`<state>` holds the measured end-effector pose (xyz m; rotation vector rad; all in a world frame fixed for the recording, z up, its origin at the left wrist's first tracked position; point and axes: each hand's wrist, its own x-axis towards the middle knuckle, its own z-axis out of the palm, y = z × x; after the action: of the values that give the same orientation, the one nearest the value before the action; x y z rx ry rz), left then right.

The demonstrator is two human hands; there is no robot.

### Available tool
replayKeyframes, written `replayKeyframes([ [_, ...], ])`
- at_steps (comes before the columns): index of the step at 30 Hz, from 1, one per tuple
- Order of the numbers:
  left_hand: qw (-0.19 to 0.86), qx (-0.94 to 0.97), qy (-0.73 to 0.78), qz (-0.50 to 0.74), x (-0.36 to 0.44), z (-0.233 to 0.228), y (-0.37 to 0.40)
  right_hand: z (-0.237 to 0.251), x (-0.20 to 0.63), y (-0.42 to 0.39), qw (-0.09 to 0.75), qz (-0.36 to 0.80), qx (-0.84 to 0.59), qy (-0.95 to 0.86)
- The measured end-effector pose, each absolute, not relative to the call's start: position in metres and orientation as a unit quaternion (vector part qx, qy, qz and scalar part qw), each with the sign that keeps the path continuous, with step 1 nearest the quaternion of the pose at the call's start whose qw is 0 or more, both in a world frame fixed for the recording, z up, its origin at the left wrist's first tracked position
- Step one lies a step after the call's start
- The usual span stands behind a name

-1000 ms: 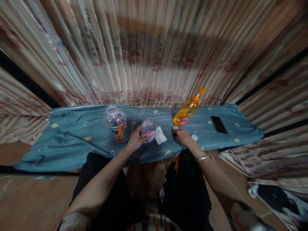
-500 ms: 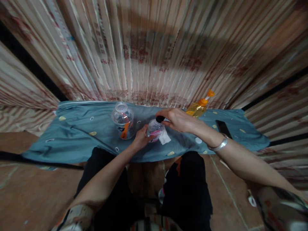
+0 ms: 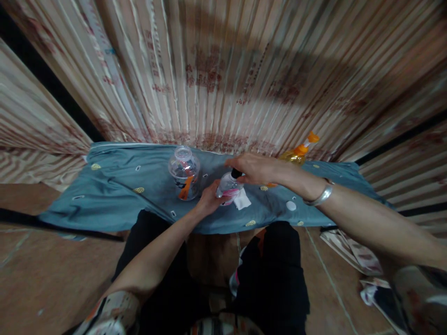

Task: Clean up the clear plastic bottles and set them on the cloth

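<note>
A clear bottle with a pink label (image 3: 230, 190) stands on the cloth in front of me. My left hand (image 3: 210, 197) is closed around its lower left side. From the right, my right hand (image 3: 256, 168) reaches over it with thumb and fingers closed on the black cap (image 3: 236, 173) at the bottle's top. Whether the cap is loose from the neck I cannot tell. A folded white tissue (image 3: 242, 199) lies against the bottle's right side. To the left is a large clear plastic jar (image 3: 185, 174) with an orange and black print.
Blue-green patterned cloth (image 3: 115, 195) covers the narrow table. Behind my right wrist, a yellow liquid bottle with an orange pump (image 3: 300, 151) is partly hidden. A round white disc (image 3: 291, 205) lies near the front edge. Pleated curtains (image 3: 223, 83) hang close behind.
The view has shifted slightly, so table items appear further right. My right forearm now covers the dark flat object seen earlier. Both hands keep their hold on the bottle and cap.
</note>
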<state>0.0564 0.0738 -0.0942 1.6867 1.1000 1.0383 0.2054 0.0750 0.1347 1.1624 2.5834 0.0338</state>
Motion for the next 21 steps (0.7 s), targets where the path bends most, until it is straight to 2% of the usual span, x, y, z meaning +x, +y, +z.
replayKeyframes([
  [6, 0.421, 0.676, 0.435, 0.42, 0.0566, -0.0948, 0.0725, 0.1334, 0.2018, 0.074, 0.179, 0.047, 0.441, 0.878],
  [14, 0.419, 0.678, 0.437, 0.417, 0.0553, -0.095, 0.0725, 0.1369, 0.1995, 0.0705, 0.199, 0.027, 0.429, 0.881],
  [17, 0.418, 0.678, 0.439, 0.416, 0.0558, -0.0961, 0.0731, 0.135, 0.1996, 0.0691, 0.186, 0.051, 0.447, 0.873],
  [21, 0.419, 0.679, 0.438, 0.414, 0.0565, -0.0975, 0.074, 0.1324, 0.2026, 0.0704, 0.17, 0.023, 0.404, 0.899],
])
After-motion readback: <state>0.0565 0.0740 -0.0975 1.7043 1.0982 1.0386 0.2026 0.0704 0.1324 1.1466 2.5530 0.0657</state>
